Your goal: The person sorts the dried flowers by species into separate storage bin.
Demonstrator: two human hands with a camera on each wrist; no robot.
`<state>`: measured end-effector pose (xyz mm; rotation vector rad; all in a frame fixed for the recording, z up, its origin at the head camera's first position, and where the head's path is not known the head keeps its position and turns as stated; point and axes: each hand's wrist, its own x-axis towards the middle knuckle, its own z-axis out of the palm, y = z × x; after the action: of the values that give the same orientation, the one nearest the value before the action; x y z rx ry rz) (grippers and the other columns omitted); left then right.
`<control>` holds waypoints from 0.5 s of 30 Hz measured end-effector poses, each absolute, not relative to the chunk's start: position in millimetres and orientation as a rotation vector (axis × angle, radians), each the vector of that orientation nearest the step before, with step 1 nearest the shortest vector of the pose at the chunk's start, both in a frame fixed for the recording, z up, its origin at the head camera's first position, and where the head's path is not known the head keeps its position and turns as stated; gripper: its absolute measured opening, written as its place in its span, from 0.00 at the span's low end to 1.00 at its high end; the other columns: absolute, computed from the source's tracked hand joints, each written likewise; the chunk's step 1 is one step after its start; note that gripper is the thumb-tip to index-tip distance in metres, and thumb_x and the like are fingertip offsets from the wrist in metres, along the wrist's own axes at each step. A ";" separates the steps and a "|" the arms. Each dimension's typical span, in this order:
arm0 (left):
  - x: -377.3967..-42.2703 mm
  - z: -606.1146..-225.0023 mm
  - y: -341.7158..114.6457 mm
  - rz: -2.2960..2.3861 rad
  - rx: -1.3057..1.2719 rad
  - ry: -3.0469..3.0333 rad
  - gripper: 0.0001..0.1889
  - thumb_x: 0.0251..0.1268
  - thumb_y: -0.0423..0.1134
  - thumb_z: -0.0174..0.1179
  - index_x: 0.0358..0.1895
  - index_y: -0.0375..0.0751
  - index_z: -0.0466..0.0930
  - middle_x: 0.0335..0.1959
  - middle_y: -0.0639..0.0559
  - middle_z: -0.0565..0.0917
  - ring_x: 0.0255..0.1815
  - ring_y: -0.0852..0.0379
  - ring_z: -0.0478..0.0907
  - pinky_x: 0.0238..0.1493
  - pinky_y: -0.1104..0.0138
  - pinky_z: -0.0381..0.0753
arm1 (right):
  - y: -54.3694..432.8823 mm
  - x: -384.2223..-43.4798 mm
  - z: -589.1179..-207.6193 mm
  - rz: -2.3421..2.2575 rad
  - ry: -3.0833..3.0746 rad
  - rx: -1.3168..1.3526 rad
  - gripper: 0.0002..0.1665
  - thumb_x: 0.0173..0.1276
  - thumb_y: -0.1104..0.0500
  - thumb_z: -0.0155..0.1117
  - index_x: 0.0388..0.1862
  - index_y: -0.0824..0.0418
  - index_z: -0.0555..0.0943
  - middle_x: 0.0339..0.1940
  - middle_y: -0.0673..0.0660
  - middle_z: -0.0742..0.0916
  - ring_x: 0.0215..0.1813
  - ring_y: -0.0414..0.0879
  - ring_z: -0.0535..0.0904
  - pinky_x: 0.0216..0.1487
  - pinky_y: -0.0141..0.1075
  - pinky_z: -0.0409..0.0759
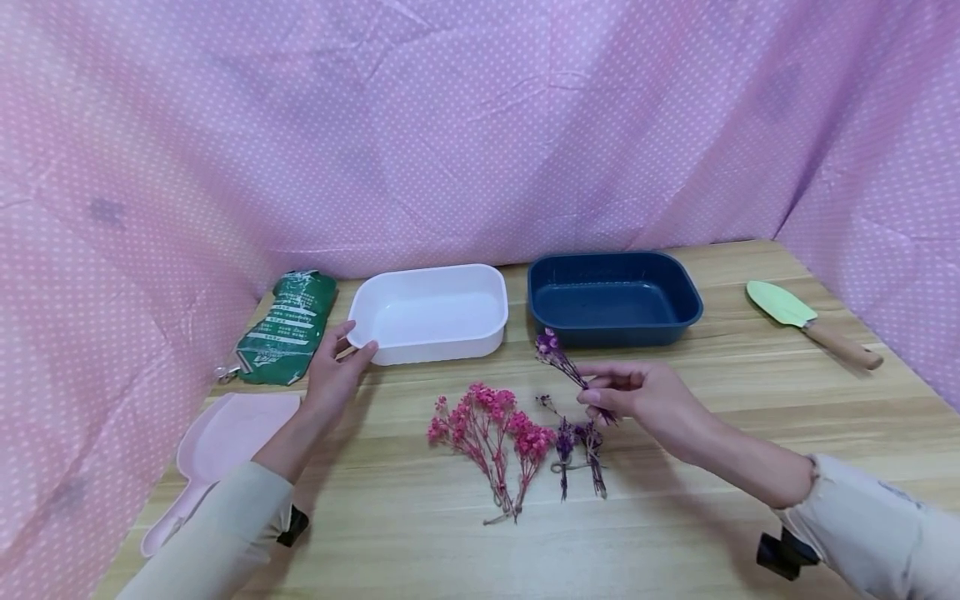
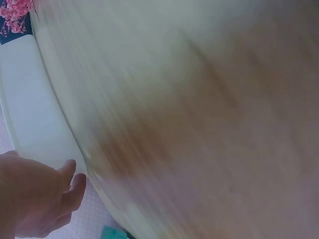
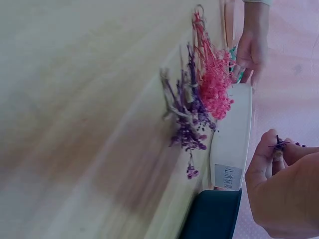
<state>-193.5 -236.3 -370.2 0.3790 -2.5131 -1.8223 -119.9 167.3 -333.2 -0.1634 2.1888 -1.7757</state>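
Observation:
My right hand [image 1: 648, 400] pinches the stems of a small bunch of purple dried flowers [image 1: 551, 350] between thumb and fingers, above the table in front of the dark blue basin [image 1: 615, 333]. In the right wrist view, the right hand [image 3: 284, 184] hides most of that bunch. The left hand [image 1: 337, 375] touches the near left corner of the white basin [image 1: 427, 350], its thumb and fingers spread about the corner. Pink dried flowers [image 1: 491, 404] lie on the table between the hands. Beside them are more purple dried flowers [image 1: 566, 442] with tied stems.
At the far left lies a green printed bag [image 1: 288, 333], with a pink dustpan [image 1: 240, 425] nearer me. A trowel [image 1: 780, 304] with a light green blade and wooden handle lies at the right. Pink dotted cloth [image 1: 450, 125] hangs behind the wooden table [image 1: 420, 550].

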 end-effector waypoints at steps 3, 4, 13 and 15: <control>-193.2 -370.6 -236.6 -1.832 0.379 -2.505 0.36 0.69 0.47 0.57 0.76 0.51 0.51 0.71 0.41 0.58 0.69 0.46 0.62 0.67 0.58 0.68 | 161.6 -128.8 -332.2 -1.839 2.138 -0.175 0.26 0.66 0.62 0.65 0.62 0.68 0.75 0.39 0.59 0.88 0.38 0.45 0.85 0.44 0.36 0.84; -193.2 -370.7 -236.6 -1.834 0.380 -2.503 0.36 0.69 0.47 0.57 0.76 0.51 0.51 0.71 0.41 0.59 0.68 0.46 0.62 0.67 0.58 0.68 | 159.6 -131.8 -331.8 -1.862 2.123 -0.177 0.25 0.66 0.63 0.65 0.62 0.68 0.75 0.40 0.58 0.88 0.39 0.45 0.85 0.45 0.35 0.84; -193.6 -371.0 -236.7 -1.861 0.394 -2.485 0.36 0.69 0.47 0.58 0.76 0.52 0.51 0.71 0.41 0.59 0.69 0.47 0.62 0.67 0.59 0.68 | 143.1 -159.9 -329.1 -2.035 2.002 -0.180 0.24 0.67 0.69 0.61 0.62 0.72 0.73 0.38 0.57 0.89 0.38 0.44 0.85 0.42 0.34 0.85; -193.7 -371.2 -236.7 -1.865 0.391 -2.481 0.36 0.69 0.47 0.57 0.76 0.52 0.51 0.71 0.41 0.59 0.68 0.48 0.62 0.67 0.59 0.68 | 139.7 -165.6 -327.4 -2.052 1.994 -0.175 0.24 0.67 0.69 0.61 0.62 0.71 0.74 0.38 0.57 0.89 0.38 0.44 0.85 0.42 0.34 0.85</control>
<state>-193.7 -236.7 -371.2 0.3912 -2.4813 -1.8647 -165.6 139.7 -327.4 -0.1751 1.9942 -2.0516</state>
